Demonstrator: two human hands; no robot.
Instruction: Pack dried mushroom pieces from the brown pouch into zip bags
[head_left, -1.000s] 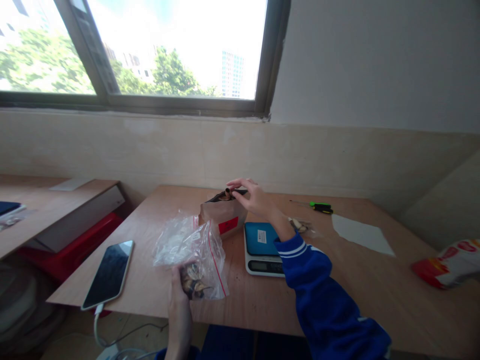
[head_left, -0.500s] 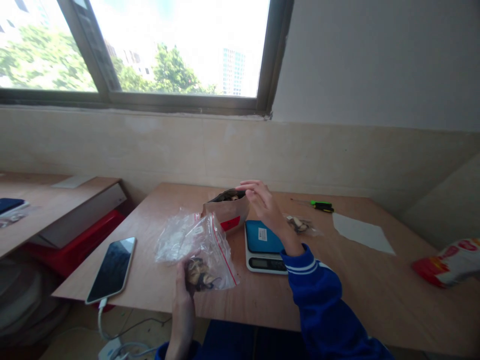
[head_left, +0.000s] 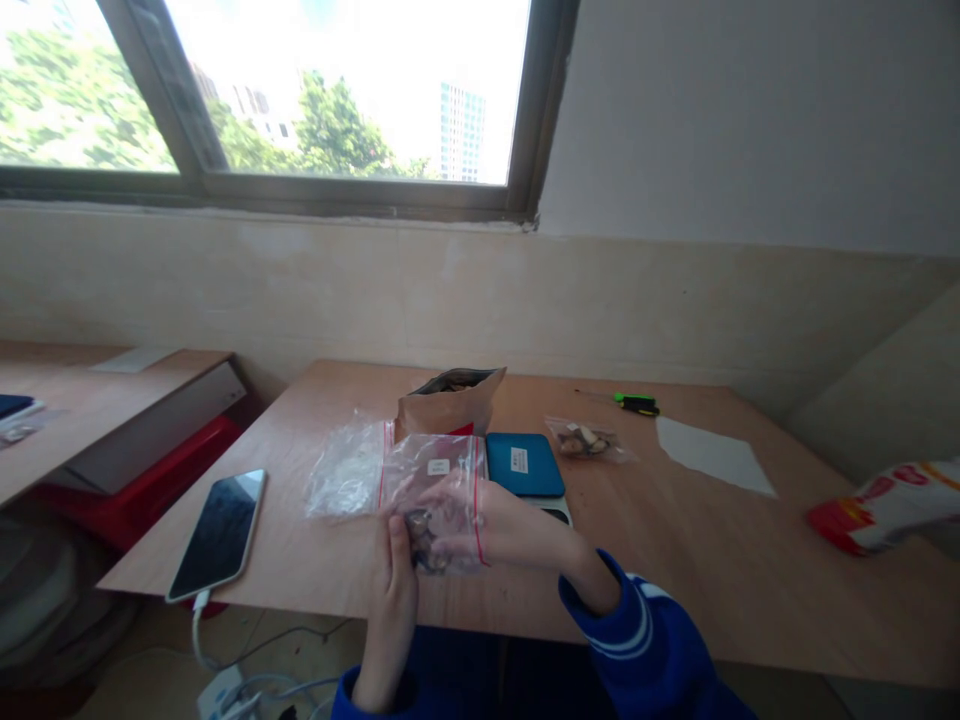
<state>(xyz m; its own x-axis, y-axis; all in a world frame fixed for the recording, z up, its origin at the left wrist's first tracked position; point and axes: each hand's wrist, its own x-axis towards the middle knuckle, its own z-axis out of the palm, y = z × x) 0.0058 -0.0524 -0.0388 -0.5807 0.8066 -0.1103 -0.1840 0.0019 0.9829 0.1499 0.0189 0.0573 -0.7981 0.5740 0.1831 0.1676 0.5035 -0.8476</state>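
Observation:
My left hand (head_left: 394,575) grips a clear zip bag (head_left: 431,468) with a red seal line and a small white label, thumb pressed on its near side. Dark and pale dried mushrooms (head_left: 424,540) lie at the bottom of this bag. Through the bag's right-hand mouth reaches my right hand (head_left: 480,520), its fingers stretched apart beside the mushrooms and blurred by the plastic. Behind stands an open brown paper pouch (head_left: 446,408) with dried pieces inside. A kitchen scale (head_left: 529,465) with a blue top is just behind my right hand, partly covered by it.
Empty-looking clear bags (head_left: 345,475) lie left of the pouch. Another bag of mushrooms (head_left: 585,440) sits right of the scale. Farther right are a screwdriver (head_left: 634,403), white paper (head_left: 712,455) and a red-white package (head_left: 877,510). A cabled phone (head_left: 217,535) rests at the table's left edge.
My right hand has come from the paper pouch's opening down into the zip bag. My left hand has turned the bag so its mouth faces right.

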